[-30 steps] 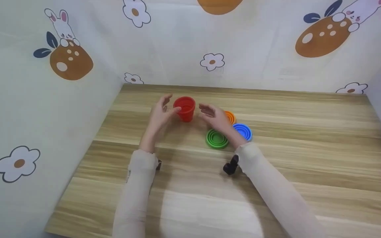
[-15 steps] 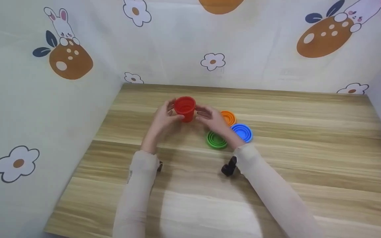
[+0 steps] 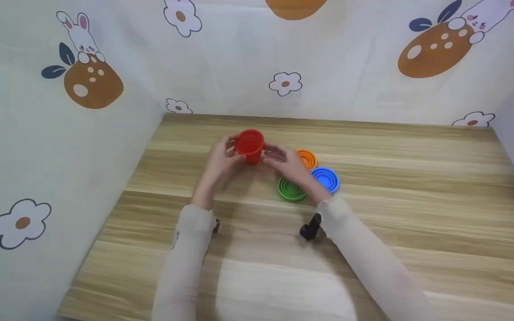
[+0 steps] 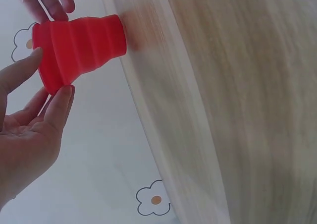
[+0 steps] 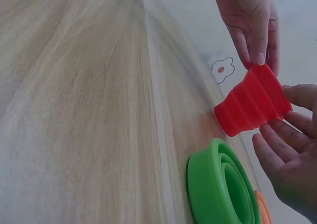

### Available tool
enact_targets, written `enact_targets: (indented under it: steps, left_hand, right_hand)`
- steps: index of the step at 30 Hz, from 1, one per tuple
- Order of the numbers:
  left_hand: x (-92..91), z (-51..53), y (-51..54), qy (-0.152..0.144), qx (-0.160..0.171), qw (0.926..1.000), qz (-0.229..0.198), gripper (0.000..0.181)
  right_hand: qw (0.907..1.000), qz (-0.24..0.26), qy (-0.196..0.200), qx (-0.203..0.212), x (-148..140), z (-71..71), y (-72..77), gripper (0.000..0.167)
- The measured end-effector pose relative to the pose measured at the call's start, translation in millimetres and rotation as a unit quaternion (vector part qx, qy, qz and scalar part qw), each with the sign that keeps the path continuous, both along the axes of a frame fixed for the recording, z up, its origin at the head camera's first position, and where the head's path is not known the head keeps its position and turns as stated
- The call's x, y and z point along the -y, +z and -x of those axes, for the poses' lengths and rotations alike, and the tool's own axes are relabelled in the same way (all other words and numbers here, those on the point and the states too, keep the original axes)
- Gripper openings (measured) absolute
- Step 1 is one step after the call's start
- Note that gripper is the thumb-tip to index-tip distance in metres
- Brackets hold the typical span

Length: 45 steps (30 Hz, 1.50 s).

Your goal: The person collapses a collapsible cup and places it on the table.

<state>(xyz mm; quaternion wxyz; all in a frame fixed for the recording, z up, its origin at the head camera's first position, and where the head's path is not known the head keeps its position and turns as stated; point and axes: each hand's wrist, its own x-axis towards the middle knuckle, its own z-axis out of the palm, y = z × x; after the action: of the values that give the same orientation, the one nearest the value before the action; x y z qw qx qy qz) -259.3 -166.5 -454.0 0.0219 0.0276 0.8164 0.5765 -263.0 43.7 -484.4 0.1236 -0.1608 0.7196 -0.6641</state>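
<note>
A red collapsible silicone cup (image 3: 251, 151), extended to its stepped height, stands near the back of the wooden table, seemingly with its base on the wood. On its left side, my left hand (image 3: 221, 161) holds it near the rim with thumb and fingers. My right hand (image 3: 290, 167) holds the opposite side; its curved fingertips touch the red wall below the rim (image 5: 280, 117). Beside the right wrist lie three flattened collapsible cups: orange (image 3: 308, 158), blue (image 3: 326, 179) and green (image 3: 290, 189). The right forearm and hand partly cover the green one.
The wood-grain table (image 3: 417, 200) stretches out to the right and toward the front. Patterned cloth walls (image 3: 341, 58) rise at the back and on both sides. A black wrist device (image 3: 310, 228) hangs below the right cuff.
Both hands have closed in on the red cup from its two sides and now hold it. The cup has hardly shifted, and the flat cups stay where they were.
</note>
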Motion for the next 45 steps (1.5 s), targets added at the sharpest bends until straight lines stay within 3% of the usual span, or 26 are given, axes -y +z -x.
enact_targets:
  steps: [10,16,20,25,33,38,45]
  left_hand:
    - [-7.5,-3.1,6.7,0.0,-0.033,0.9983,0.047,0.043]
    - [-15.5,-5.7,10.2,-0.002,-0.044,0.9975,0.055,0.041]
    - [-22.8,-7.3,10.8,-0.023,-0.044,0.9978,0.043,0.041]
    - [-33.1,-11.4,10.7,-0.047,-0.044,0.9964,0.055,0.038]
    - [-52.0,-19.0,12.8,-0.089,-0.039,0.9915,0.087,0.033]
    - [-64.6,-24.5,15.1,-0.106,-0.028,0.9903,0.085,0.031]
    - [-79.1,-31.6,17.5,-0.151,-0.038,0.9843,0.084,0.034]
  right_hand:
    - [0.9991,-0.037,-0.019,0.005,-20,-8.5,12.1,0.055]
    - [0.9965,-0.049,-0.056,-0.04,-31,-12.4,17.9,0.042]
    - [0.9916,-0.046,-0.083,-0.089,-41,-14.3,21.5,0.038]
    - [0.9834,-0.078,-0.058,-0.154,-56,-18.2,25.8,0.05]
    - [0.9693,-0.136,-0.031,-0.203,-79,-26.2,30.3,0.036]
    - [0.9692,-0.137,-0.009,-0.204,-93,-31.6,31.5,0.039]
    - [0.9791,-0.089,0.009,-0.183,-109,-41.0,35.8,0.038]
